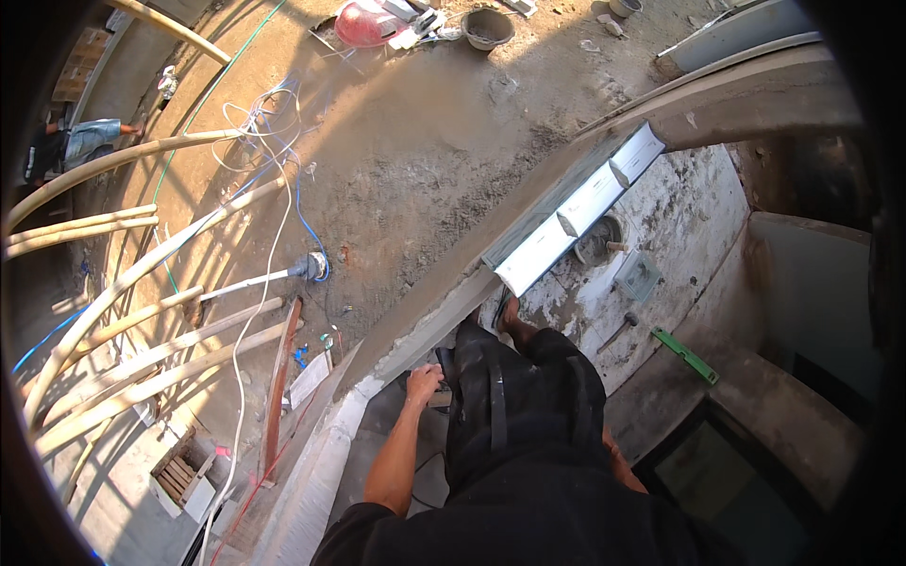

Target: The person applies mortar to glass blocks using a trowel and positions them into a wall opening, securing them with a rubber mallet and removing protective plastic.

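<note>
My left hand (425, 382) is beside my left leg, just inside the low wall (415, 344). Its fingers are curled next to a dark edge; what they hold, if anything, is hidden. Of my right arm only a piece of the forearm (620, 464) shows by my right hip, and the fingers are out of sight. Ahead of my feet, a row of white-faced, box-like slabs (571, 217) rests along the wall top. Beyond my right leg are a round bucket (596, 243), a pale square tray (638, 275), a mallet-like tool (618, 332) and a green spirit level (684, 355).
Over the wall to the left lie bamboo poles (142, 283), a tangled white cable (269, 118) and a grey-headed tool on a shaft (307, 267). A red basin (366, 24) and bucket (488, 28) stand farther off. Another person (90, 141) is at far left. A dark-framed panel (717, 472) is lower right.
</note>
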### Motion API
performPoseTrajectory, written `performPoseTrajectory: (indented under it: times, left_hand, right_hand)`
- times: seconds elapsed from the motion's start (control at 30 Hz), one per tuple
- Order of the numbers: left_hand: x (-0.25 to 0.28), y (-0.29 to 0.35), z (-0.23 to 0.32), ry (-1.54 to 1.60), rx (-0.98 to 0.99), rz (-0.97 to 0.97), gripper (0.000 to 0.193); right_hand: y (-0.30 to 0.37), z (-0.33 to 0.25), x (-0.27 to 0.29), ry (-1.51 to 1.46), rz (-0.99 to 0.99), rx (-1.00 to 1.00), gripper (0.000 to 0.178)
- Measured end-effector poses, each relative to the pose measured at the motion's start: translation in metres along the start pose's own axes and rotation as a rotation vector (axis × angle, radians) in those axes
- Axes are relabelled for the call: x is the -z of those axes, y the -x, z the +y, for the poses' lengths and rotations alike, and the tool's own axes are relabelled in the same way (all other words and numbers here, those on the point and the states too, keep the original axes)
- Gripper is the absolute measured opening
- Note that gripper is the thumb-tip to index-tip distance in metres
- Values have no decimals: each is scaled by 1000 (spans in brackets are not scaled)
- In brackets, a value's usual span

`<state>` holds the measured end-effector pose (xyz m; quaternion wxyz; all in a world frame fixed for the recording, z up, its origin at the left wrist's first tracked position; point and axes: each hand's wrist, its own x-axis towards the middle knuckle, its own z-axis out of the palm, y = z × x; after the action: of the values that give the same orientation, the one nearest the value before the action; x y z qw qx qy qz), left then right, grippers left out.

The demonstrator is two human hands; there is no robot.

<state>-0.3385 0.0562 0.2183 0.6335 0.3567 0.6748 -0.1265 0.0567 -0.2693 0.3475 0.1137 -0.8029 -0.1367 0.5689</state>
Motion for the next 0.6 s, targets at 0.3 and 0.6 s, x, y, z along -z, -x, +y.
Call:
performPoseTrajectory:
  times: [0.3, 0.6]
  left_hand:
    - [14, -71, 212, -95, -636, -48, 53]
    - [-53, -155, 298, -181, -613, -553, 59]
  right_hand:
    - [-188, -173, -25, -721, 169, -128, 67]
    - [-281, -302, -87, -1377, -117, -37, 62]
